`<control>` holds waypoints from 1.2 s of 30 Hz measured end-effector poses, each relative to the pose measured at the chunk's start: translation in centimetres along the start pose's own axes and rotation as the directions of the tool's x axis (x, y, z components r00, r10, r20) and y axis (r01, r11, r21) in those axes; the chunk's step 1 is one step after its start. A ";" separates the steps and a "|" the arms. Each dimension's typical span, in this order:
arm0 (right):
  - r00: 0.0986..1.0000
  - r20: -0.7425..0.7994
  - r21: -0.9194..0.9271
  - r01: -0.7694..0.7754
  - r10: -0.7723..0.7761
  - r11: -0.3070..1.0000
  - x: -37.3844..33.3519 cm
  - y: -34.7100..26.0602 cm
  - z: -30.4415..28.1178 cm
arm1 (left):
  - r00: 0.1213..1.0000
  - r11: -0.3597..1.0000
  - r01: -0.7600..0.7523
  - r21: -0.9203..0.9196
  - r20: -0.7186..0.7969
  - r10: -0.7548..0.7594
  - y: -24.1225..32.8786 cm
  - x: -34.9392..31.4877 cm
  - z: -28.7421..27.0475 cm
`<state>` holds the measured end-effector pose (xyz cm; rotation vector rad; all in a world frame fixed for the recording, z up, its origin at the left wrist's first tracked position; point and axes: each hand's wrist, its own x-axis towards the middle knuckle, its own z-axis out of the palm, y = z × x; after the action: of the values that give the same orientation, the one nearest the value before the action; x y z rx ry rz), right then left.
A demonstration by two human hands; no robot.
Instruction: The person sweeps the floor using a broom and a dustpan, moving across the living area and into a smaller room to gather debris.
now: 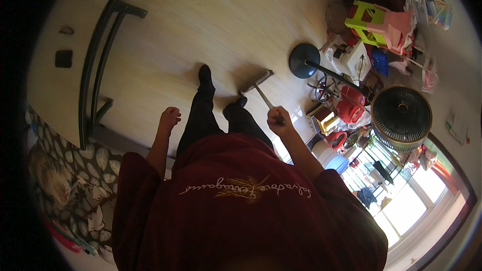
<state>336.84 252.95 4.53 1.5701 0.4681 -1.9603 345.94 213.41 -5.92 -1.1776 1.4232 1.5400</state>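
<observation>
My right hand (279, 120) is closed round the handle of a broom (264, 97), whose dark grip end shows at my fist. The broom slants down to the floor, where its narrow brown head (257, 81) rests just ahead of my right shoe (236, 105). To the left of my legs hangs my left hand (170, 117), its fingers loosely curled and slightly apart, with nothing visible in them. My left shoe (205, 76) is a step farther forward on the pale floor (201, 30).
A pale table (75, 10) with dark legs stands on the left, near a leaf-patterned cloth (100, 158). To the right is a standing fan (401, 115) with a round base (304, 60). Stacked plastic stools (369, 25), a red container (349, 105) and other clutter line that side.
</observation>
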 end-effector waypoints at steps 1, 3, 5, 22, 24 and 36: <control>0.998 0.062 0.026 0.015 -0.016 1.000 0.8 -0.1 1.9 | 1.000 1.000 -0.007 -0.010 -0.013 0.007 0.6 -0.5 0.0; 0.981 0.193 -0.188 0.060 -0.023 0.980 3.1 -0.3 5.7 | 0.998 1.000 -0.003 -0.031 -0.056 0.002 0.6 -0.9 -0.4; 0.991 0.122 -0.126 -0.030 0.046 0.992 4.7 0.3 11.5 | 0.995 0.998 0.021 -0.051 -0.101 -0.026 -0.6 -1.3 -0.9; 0.848 0.530 -0.236 0.115 0.028 0.965 5.5 -14.7 26.3 | 0.970 0.984 0.118 -0.131 -0.199 -0.142 0.3 -1.9 2.8; 0.879 0.468 -0.297 0.256 -0.094 0.920 3.1 -16.7 24.6 | 0.972 0.987 0.096 -0.127 -0.201 -0.120 3.0 -1.2 4.8; 0.893 0.286 -0.400 0.441 -0.348 0.803 -3.4 -27.1 22.0 | 0.614 0.640 -0.767 0.054 0.355 0.705 42.0 -7.7 42.0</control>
<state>303.49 261.44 11.00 1.0162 1.1600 -2.0747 302.96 250.01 14.15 -0.1472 1.9134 1.9392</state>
